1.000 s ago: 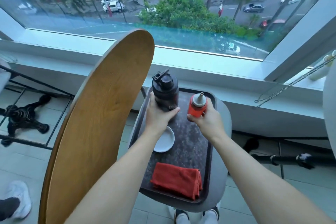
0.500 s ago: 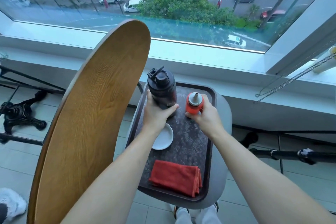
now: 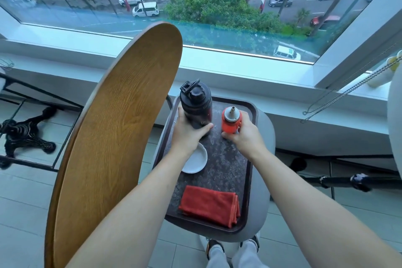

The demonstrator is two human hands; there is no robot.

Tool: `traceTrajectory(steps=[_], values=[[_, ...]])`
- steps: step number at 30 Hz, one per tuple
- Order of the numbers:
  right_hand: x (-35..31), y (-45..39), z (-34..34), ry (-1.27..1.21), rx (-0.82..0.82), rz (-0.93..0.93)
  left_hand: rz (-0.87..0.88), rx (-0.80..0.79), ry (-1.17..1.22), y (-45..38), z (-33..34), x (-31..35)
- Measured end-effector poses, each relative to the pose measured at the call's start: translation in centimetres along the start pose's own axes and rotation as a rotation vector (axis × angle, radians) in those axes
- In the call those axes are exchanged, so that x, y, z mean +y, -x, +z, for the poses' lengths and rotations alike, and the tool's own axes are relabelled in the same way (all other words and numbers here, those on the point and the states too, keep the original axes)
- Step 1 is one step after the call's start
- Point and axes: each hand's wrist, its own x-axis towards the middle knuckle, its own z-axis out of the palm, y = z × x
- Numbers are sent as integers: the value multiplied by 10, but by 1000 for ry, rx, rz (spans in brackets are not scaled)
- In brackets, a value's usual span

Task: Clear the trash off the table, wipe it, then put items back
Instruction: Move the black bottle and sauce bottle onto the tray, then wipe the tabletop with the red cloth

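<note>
Bench (image 3: 113, 132) stands bare as left hand (image 3: 187, 135) grasps the bottle (image 3: 196, 104) and right hand (image 3: 245, 135) the sauce bottle (image 3: 231, 119) on the tray (image 3: 250, 180), seemingly for return.

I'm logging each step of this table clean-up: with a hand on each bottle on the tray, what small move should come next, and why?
Probably lift both bottles off the tray toward the wooden tabletop. The left hand grips the dark bottle, the right hand the orange squeeze bottle; both bottles appear to stand upright on the tray.
</note>
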Motion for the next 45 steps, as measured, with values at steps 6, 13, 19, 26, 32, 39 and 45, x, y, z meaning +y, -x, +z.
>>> traceTrajectory(steps=[6,13,19,26,32,39,45], values=[[9,24,4,24,-9,161,-82,-61,-181,12,-4,1],[28,93,20,157,10,32,-220,149,-18,75,-8,4],[56,133,44,405,-124,-245,-166,135,-12,138,-11,-42],[70,155,61,608,-231,-324,-189,-9,-392,176,-12,-89],[64,156,67,675,-286,-275,-224,-86,-484,184,-9,-91],[61,161,68,697,-354,-213,-230,-125,-536,189,-4,-90],[56,170,53,554,-360,-164,-162,-182,-398,199,-8,-71]])
